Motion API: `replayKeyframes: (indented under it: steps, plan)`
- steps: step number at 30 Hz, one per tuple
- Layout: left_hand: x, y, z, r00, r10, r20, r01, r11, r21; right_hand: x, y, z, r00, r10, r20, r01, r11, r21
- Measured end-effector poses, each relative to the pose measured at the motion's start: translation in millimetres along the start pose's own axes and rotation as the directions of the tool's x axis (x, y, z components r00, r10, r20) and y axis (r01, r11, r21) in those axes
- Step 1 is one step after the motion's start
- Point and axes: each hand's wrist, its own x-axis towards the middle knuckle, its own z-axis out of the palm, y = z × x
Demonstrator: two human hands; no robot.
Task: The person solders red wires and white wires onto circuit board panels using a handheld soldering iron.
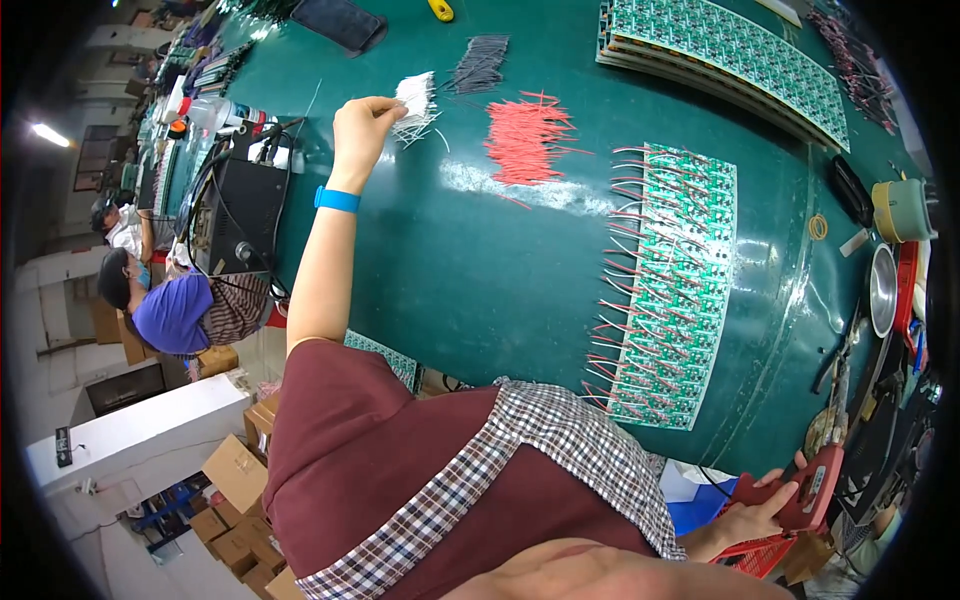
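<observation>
My left hand point(362, 128), with a blue band at the wrist, reaches over the table to a small pile of white wires point(416, 98). Thumb and forefinger are pinched together at the pile's left edge, on what looks like a white wire. Right beside it lie a pile of black wires point(480, 64) and a larger heap of red wires point(527, 138). Down at the lower right, my right hand point(752, 522) has its fingers around a red boxy object point(818, 488), whose kind I cannot make out. A green circuit board panel point(676, 285) with red, black and white wires along its left side lies right of centre.
Stacked circuit board panels point(725, 60) stand at the far right. A black box-shaped device point(245, 205) with cables is left of my arm. A metal bowl point(882, 285), a tape roll point(898, 210) and tools crowd the right edge. A person in purple point(175, 312) sits at left.
</observation>
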Motion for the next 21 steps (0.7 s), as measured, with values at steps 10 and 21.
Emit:
replayKeyframes:
  steps: [10,21]
  plan:
    - [-11.4,-15.5,-18.4,0.975,-0.179,0.128,0.22,0.821,-0.528,4.0,0.7,0.1,0.993,0.118,0.025,-0.119,0.992,0.035]
    - [-80.5,0.0,7.0,0.958,-0.278,0.068,0.245,0.674,-0.697,73.1,40.2,123.1,0.759,-0.085,0.646,0.04,0.996,0.085]
